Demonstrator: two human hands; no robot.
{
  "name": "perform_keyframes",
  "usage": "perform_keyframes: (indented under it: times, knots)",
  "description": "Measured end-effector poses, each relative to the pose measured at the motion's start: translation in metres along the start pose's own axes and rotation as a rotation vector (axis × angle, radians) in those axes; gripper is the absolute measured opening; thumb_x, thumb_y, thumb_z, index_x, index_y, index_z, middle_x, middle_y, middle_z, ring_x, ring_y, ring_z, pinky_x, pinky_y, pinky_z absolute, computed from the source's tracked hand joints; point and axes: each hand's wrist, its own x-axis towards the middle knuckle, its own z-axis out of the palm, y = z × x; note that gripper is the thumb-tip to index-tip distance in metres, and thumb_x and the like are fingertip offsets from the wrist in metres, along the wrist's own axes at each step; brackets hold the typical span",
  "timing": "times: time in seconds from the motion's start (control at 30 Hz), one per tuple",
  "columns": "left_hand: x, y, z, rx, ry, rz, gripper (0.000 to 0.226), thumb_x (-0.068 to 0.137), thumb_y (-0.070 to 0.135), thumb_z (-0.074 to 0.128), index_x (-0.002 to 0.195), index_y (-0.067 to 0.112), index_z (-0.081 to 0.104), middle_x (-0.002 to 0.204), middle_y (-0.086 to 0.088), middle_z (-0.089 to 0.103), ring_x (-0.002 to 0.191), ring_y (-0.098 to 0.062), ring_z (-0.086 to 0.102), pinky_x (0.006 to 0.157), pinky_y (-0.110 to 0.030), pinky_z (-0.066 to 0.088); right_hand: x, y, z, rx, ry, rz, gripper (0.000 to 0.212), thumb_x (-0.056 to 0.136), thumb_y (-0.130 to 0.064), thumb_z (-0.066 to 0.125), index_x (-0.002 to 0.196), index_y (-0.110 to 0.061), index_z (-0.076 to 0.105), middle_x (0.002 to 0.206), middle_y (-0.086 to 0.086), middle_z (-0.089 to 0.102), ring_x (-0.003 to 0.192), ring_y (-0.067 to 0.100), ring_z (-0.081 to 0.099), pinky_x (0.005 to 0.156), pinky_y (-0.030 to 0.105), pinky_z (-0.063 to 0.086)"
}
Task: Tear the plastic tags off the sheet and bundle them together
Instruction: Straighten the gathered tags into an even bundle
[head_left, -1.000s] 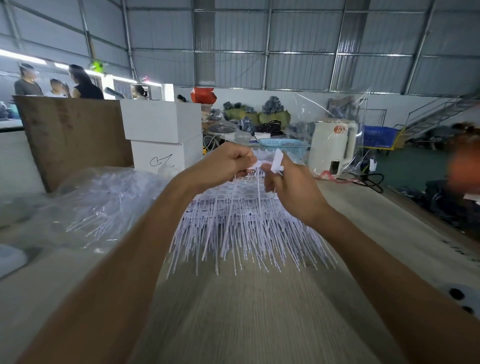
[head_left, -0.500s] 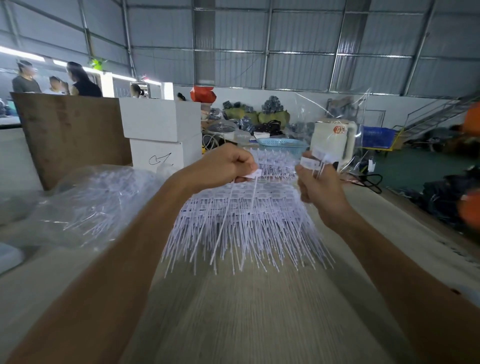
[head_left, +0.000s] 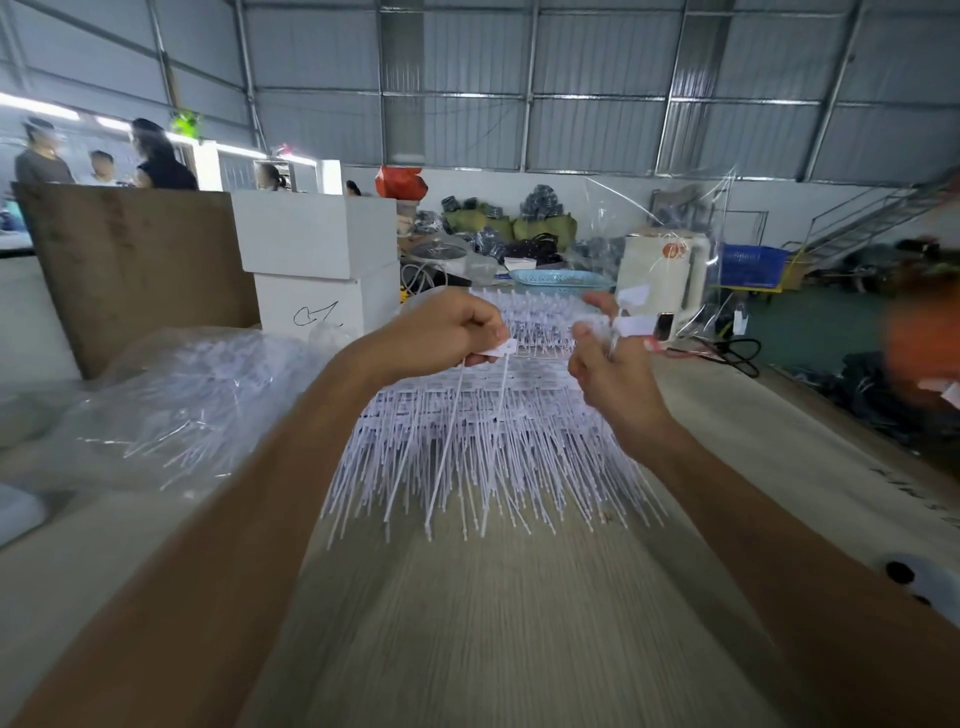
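Note:
A big pile of white plastic tag sheets (head_left: 483, 431) lies on the wooden table (head_left: 493, 623), its thin stems fanning toward me. My left hand (head_left: 447, 332) is raised over the pile and pinches the flat heads of two tags (head_left: 498, 351), whose long stems hang down. My right hand (head_left: 610, 364) is held up to the right of it and grips a few torn-off tags (head_left: 631, 325) with their white heads sticking up above the fingers.
A clear plastic bag (head_left: 171, 405) full of white tags lies at the left. Behind it stand a brown board (head_left: 130, 270) and stacked white boxes (head_left: 322, 260). A white kettle (head_left: 665, 275) and a blue basket (head_left: 558, 279) sit beyond the pile. People stand far left.
My right hand pulled away to the right from my left hand, taking torn-off tags with it. My left hand stayed over the pile with its tags.

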Motion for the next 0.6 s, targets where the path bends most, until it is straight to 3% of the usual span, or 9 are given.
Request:
perform_keyframes:
  times: [0.07,0.13,0.23,0.37,0.5,0.6]
  knots:
    - [-0.001,0.001,0.001,0.014,-0.020,0.005,0.042,0.103,0.016,0.055,0.061,0.015,0.055,0.058,0.004,0.054,0.058,-0.018,0.043,0.064,-0.027,0.040,-0.002,0.008,0.004,-0.156,0.055,0.035,0.024,0.104,-0.026,0.056,0.124,-0.014,0.052,0.077,0.008,0.047,0.068,0.017,0.047,0.058,0.030,0.039]
    - [-0.002,0.002,0.001,0.015,-0.023,0.003,0.042,0.103,0.016,0.054,0.061,0.015,0.055,0.058,0.002,0.054,0.058,-0.018,0.043,0.063,-0.026,0.040,0.001,0.012,0.003,-0.172,0.063,0.108,0.024,0.103,-0.024,0.057,0.102,0.000,0.056,0.074,0.008,0.046,0.069,0.020,0.044,0.063,0.034,0.035]
    - [-0.002,0.001,0.001,0.001,-0.014,-0.005,0.040,0.104,0.018,0.055,0.064,0.011,0.056,0.060,-0.001,0.054,0.060,-0.019,0.043,0.066,-0.030,0.041,0.006,0.006,-0.001,-0.055,0.000,0.151,0.025,0.108,-0.024,0.049,0.096,-0.013,0.069,0.065,-0.004,0.057,0.059,0.010,0.043,0.056,0.024,0.034]
    - [0.000,-0.003,0.002,0.017,-0.019,-0.022,0.038,0.103,0.019,0.055,0.066,0.011,0.058,0.059,0.004,0.056,0.061,-0.019,0.046,0.068,-0.032,0.043,0.002,0.003,-0.001,0.003,-0.035,0.163,0.033,0.110,-0.030,0.044,0.099,-0.011,0.068,0.068,-0.003,0.065,0.049,0.010,0.048,0.047,0.020,0.039]
    - [0.000,-0.006,0.002,0.032,-0.020,-0.020,0.036,0.103,0.019,0.055,0.069,0.007,0.059,0.059,0.007,0.056,0.058,-0.014,0.048,0.066,-0.027,0.043,0.001,0.000,-0.002,-0.072,0.056,0.141,0.018,0.104,-0.030,0.056,0.094,-0.024,0.070,0.068,-0.001,0.054,0.044,0.005,0.043,0.043,0.021,0.038]
    - [0.000,-0.006,0.002,0.045,-0.027,-0.020,0.036,0.103,0.018,0.055,0.071,0.002,0.059,0.060,0.003,0.056,0.060,-0.017,0.048,0.066,-0.029,0.043,0.001,-0.002,0.001,-0.045,0.081,0.186,0.013,0.097,-0.021,0.064,0.089,-0.016,0.073,0.062,-0.008,0.056,0.043,0.004,0.037,0.042,0.018,0.033]
